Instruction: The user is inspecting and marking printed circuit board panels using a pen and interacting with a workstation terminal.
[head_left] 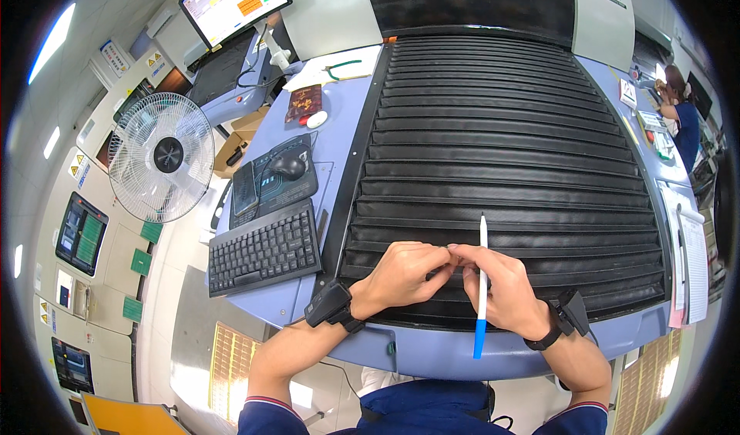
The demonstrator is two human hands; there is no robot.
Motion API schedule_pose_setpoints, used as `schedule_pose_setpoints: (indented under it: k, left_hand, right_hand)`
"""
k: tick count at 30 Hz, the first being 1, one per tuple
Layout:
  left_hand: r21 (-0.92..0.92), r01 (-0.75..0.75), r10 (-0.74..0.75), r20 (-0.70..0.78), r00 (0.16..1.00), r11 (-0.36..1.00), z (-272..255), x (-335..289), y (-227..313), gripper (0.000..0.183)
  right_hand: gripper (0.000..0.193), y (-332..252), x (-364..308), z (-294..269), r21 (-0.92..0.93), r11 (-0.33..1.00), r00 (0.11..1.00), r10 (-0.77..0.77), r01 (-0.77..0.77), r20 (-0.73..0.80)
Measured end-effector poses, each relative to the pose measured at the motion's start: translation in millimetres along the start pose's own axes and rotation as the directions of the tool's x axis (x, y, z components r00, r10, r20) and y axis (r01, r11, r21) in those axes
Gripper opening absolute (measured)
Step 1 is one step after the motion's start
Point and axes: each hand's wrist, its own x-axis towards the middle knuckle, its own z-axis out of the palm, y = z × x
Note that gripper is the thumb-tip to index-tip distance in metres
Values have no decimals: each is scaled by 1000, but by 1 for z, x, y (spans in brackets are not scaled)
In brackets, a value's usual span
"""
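My right hand holds a white pen against its fingers. The pen stands nearly upright in the picture, dark tip pointing away and blue end toward me. My left hand is closed in a pinch, and its fingertips meet those of my right hand. Something tiny and dark may be between them, too small to name. Both hands are over the near part of a black ribbed bellows cover on a machine bed. A black band with a small box is strapped to each wrist.
Left of the cover lie a black keyboard, a mouse, a phone and green-handled pliers. A standing fan and a monitor are farther left. At right are a clipboard with papers and another person.
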Motion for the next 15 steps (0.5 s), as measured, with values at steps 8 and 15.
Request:
schedule_pose_setpoints:
  k: [8, 15]
  left_hand:
    - [1, 10, -10, 16, 1000, 1000, -2, 1, 1, 9]
    - [-1, 4, -4, -5, 1000, 1000, -1, 1, 2, 9]
  right_hand:
    - [39, -1, 0, 0, -12, 1000, 1000, 8, -8, 1]
    - [39, 0, 1, 1, -8, 1000, 1000, -10, 10, -9]
